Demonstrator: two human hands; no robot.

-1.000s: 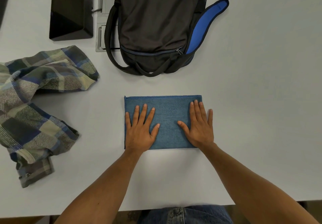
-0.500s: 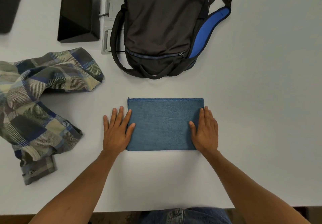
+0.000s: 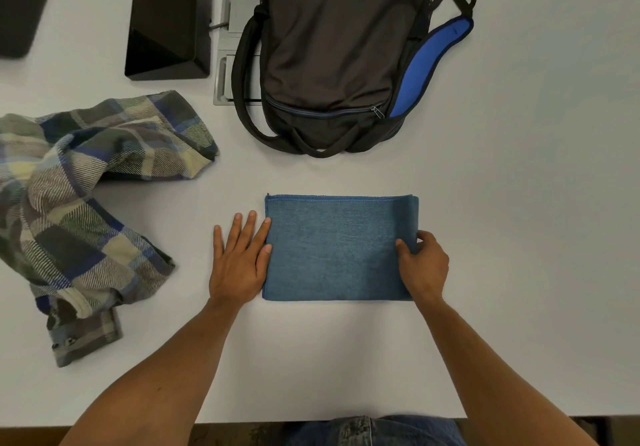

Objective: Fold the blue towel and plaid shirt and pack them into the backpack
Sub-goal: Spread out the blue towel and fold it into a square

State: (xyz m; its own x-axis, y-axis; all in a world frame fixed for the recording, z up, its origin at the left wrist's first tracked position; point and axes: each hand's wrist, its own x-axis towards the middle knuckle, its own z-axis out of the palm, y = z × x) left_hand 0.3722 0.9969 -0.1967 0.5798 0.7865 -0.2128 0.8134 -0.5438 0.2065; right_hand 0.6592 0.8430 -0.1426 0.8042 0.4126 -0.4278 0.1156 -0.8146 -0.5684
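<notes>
Towel (image 3: 332, 248) lies folded mid-worktop (image 3: 519, 203), right hand (image 3: 424, 265) pinching its right edge, left hand (image 3: 239, 258) flat and empty against its left edge, bare surface to the right.

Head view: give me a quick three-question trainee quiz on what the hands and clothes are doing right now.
1. True or false: the right hand pinches the blue towel at its right edge.
2. Which lies unfolded? A plaid shirt B towel
3. Fill in: the left hand lies flat beside the towel's ___ edge.

Key: 1 true; 2 A; 3 left. The backpack is zipped shut at its front pocket.
</notes>
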